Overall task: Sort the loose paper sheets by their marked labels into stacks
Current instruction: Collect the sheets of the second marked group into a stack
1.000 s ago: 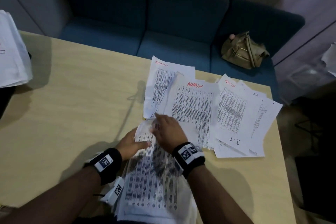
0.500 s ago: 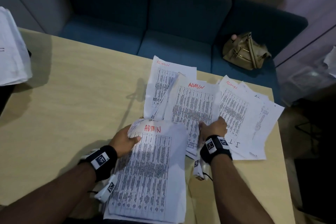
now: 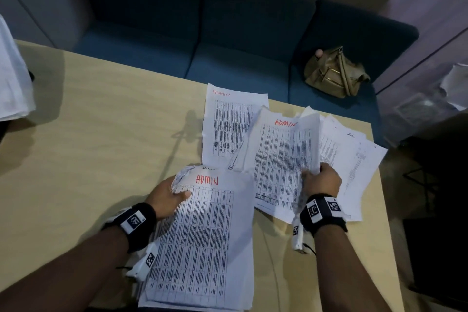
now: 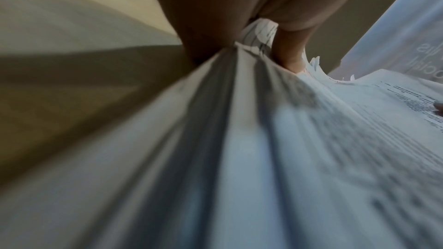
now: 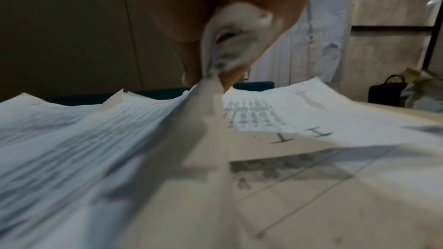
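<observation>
Gripping the upper left corner of a thick stack of printed sheets point(image 3: 202, 240), the left hand point(image 3: 166, 196) has its thumb laid across the top page and its fingers curled beneath; that page is marked "ADMIN" in red, and the stack lies near the front edge of the pale wooden worktop point(image 3: 101, 134). In the left wrist view the same hand point(image 4: 239, 10) pinches the bunched paper edges point(image 4: 251, 101) between thumb and fingers. To the right, the right hand point(image 3: 321, 182) grasps the right edge of another ADMIN-marked sheet point(image 3: 283, 159), which curls upward at that side; the right wrist view shows the fingers point(image 5: 191, 48) clenched on a crumpled fold of this paper point(image 5: 230, 44). A third sheet labelled ADMIN point(image 3: 228, 124) lies flat behind and to the left, partly overlapped. Further right lie more loose sheets point(image 3: 354, 157), overlapping one another, one marked "IT" point(image 5: 299, 135) in the right wrist view. Beyond the worktop stands a blue sofa point(image 3: 228, 33) with a tan handbag point(image 3: 334, 71) on its seat. White papers point(image 3: 12, 78) rest at the far left edge.
</observation>
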Motion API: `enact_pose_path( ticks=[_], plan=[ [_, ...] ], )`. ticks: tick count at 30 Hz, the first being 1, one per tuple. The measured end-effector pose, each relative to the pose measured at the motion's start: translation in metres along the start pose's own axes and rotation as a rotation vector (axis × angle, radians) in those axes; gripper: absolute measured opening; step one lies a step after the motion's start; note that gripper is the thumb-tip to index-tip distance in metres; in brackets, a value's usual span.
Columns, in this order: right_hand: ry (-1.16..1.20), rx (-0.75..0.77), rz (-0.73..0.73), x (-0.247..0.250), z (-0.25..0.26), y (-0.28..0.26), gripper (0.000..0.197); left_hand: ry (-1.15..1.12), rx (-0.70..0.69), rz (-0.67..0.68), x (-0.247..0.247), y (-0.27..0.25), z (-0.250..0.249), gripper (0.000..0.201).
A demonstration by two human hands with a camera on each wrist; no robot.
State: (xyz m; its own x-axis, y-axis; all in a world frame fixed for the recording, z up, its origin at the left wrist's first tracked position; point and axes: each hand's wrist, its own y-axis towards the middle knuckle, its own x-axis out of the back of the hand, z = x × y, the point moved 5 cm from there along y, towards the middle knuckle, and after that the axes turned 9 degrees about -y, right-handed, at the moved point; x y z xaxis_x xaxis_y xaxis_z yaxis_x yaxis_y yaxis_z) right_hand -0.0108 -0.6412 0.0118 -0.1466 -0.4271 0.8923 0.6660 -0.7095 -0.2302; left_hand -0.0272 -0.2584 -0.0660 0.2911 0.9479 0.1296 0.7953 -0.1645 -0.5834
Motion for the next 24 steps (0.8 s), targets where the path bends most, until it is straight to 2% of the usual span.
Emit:
enact_pose_path(
  ticks=[5,9,14,19,21,24],
  plan=[
    [-0.06,-0.11,-0.074,0.023,-0.013,0.0,0.021,-0.002,0.018,-0.02,0.0,-0.001,0.001,0.047],
    [-0.063,-0.097,-0.111,0.026,-0.017,-0.001,0.02,-0.018,0.029,-0.023,0.0,-0.003,0.001,0.046],
    [0.21,0.02,-0.2,0.039,-0.01,-0.003,0.012,-0.038,0.022,-0.027,0.0,-0.006,-0.001,0.044],
    [0.469,0.141,-0.273,0.066,0.006,-0.003,0.019,-0.096,0.044,-0.057,0.004,-0.008,0.0,0.045],
    [0.544,0.19,-0.257,0.071,0.01,-0.008,0.02,-0.161,0.067,-0.104,0.01,-0.009,0.002,0.041],
    [0.501,0.247,-0.075,0.048,0.014,-0.024,0.023,-0.236,0.084,-0.153,0.015,-0.008,0.001,0.038]
  ],
)
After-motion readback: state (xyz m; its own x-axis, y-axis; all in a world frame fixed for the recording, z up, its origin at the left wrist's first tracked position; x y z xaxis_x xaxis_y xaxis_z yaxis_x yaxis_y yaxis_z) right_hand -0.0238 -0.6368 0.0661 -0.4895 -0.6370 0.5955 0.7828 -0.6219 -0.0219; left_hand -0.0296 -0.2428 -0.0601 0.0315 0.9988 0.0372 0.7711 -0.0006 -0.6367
